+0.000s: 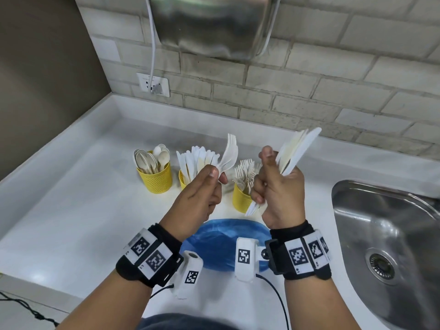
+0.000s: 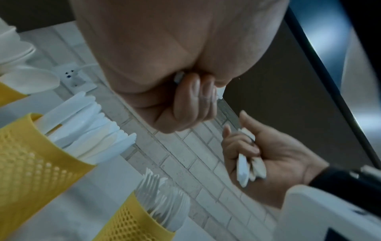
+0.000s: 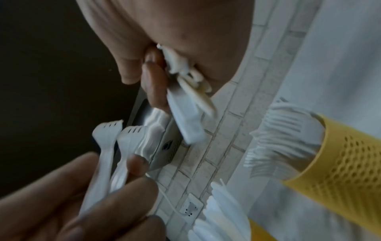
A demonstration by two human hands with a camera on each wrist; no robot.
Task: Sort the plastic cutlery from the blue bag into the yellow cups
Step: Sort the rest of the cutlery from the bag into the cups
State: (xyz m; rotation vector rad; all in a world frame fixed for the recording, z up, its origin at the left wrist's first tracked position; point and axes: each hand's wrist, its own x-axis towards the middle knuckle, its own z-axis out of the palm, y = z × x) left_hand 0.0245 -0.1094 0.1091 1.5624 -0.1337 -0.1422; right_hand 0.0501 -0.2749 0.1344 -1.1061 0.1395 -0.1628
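Two hands raised, left (image 1: 202,186) pinching forks (image 1: 229,154) (tines up), right (image 1: 278,186) gripping upright knives (image 1: 297,148).

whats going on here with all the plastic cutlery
A person is sorting white plastic cutlery at a counter. The left hand holds a few forks; the right hand grips a bundle of knives. Behind them stand three yellow cups: spoons, knives, forks. The blue bag lies flat below the hands.
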